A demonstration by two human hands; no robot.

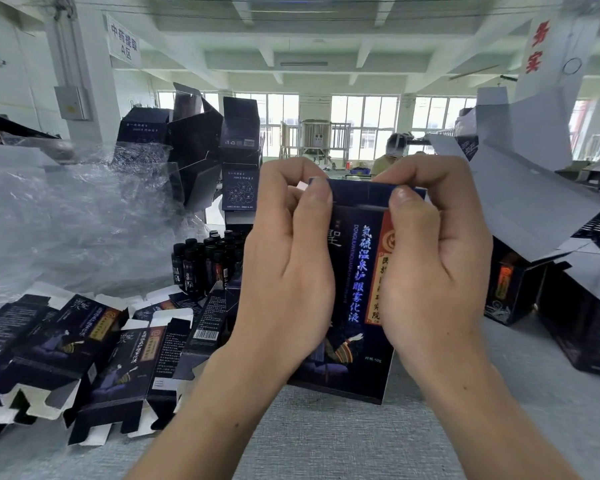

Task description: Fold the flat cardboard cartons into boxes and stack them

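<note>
Both of your hands grasp one carton. In the head view, your left hand (284, 271) and right hand (433, 261) hold the carton (352, 271) upright over the worktop (326, 441); contact with it cannot be confirmed. Your thumbs and fingers pinch the top flap (357, 190). The step in hand appears to be closing the top end. Next, press the flap down, tuck it squarely inside, then set the box with the stacked boxes (239, 161) behind. Flat cartons (84, 344) lie at left, unfolded.
</note>
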